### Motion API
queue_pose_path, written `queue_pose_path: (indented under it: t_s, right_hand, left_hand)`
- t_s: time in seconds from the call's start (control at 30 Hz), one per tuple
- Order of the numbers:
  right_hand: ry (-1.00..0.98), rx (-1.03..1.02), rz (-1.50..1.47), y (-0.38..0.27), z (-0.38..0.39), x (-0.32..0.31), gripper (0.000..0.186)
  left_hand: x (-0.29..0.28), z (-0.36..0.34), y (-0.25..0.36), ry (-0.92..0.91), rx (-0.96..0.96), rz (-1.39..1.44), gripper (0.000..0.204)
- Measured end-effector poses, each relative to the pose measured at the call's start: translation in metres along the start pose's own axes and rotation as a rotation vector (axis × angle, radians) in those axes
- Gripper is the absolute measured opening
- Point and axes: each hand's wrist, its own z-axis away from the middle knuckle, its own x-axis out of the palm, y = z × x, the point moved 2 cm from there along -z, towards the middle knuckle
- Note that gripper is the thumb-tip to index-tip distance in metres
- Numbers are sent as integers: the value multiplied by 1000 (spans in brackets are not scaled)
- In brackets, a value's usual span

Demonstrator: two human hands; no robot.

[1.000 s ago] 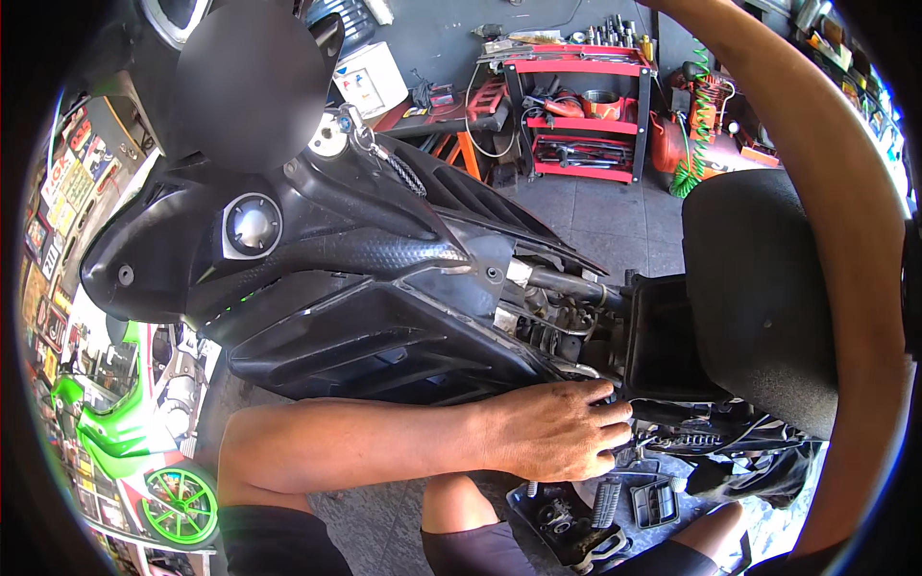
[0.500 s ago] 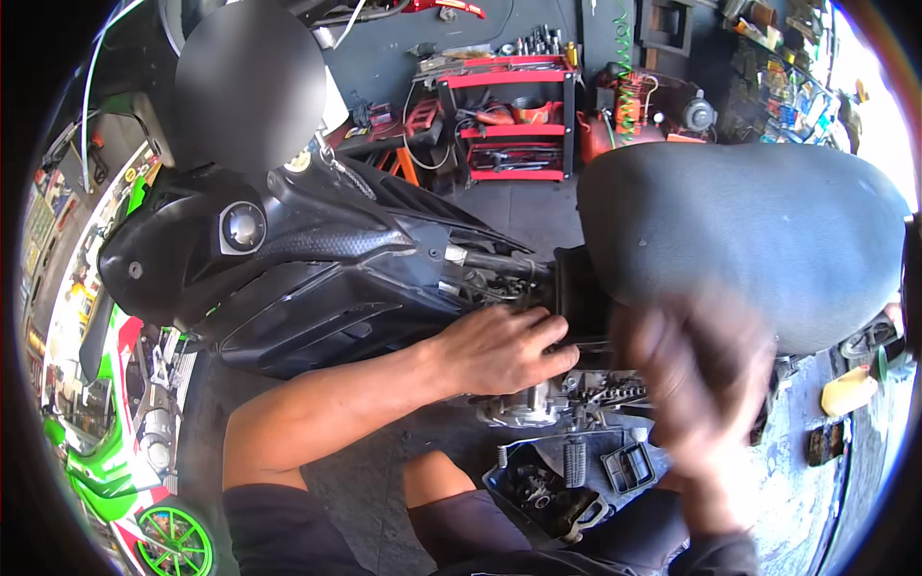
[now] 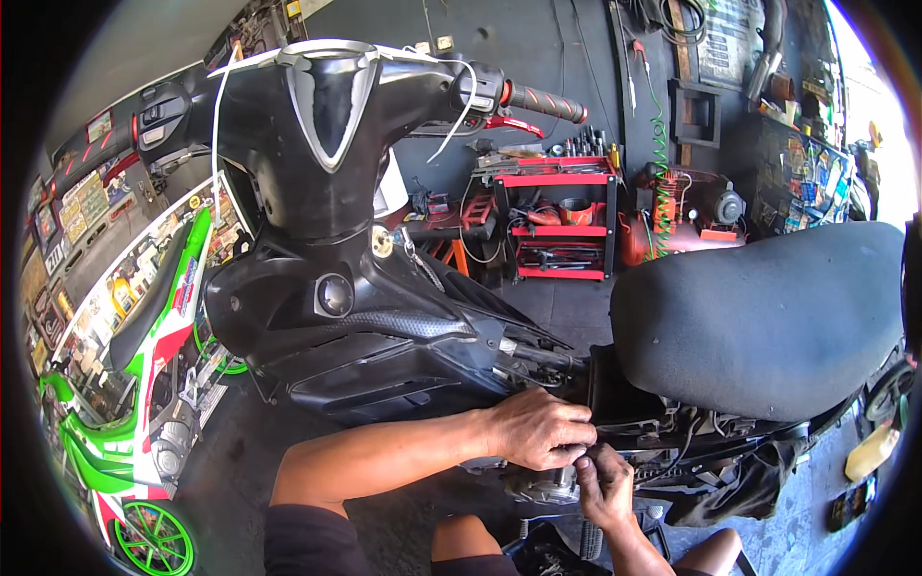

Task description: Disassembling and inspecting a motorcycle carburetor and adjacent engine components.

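Note:
A black motorbike (image 3: 403,355) spans the view, its dark seat (image 3: 749,317) on the right and its middle body opened at the frame below. My left hand (image 3: 543,427) is at the exposed frame just left of the seat's underside, fingers curled over something too small to make out. My right hand (image 3: 605,480) comes up from below and meets it, thumb and fingers bent closed at the same spot, above the engine (image 3: 538,488). What the fingertips hold is hidden.
A red tool cart (image 3: 562,182) and red compressor (image 3: 642,235) stand along the back wall. A green, white and red motorbike (image 3: 106,451) is at left. A pale jerrycan (image 3: 869,451) lies on the right floor (image 3: 826,509), and loose parts are under my hands.
My right arm has come down from high at the right to join my left hand beside the engine. The view has tilted up, bringing the handlebar and more wall into sight.

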Motion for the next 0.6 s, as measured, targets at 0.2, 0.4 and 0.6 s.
queue_pose_path:
  t_s: [0.2,0.4,0.6]
  right_hand:
    - [83,-48,-36,14,10,4,17]
    - [105,-56,-21,33,44,1,25]
    - [5,106,16,24,40,-2,9]
  left_hand:
    - [2,-4,-3,42,-6,31,15]
    - [-2,-3,-4,69,-21,34,16]
    - [0,-6,-5,32,5,10,20]
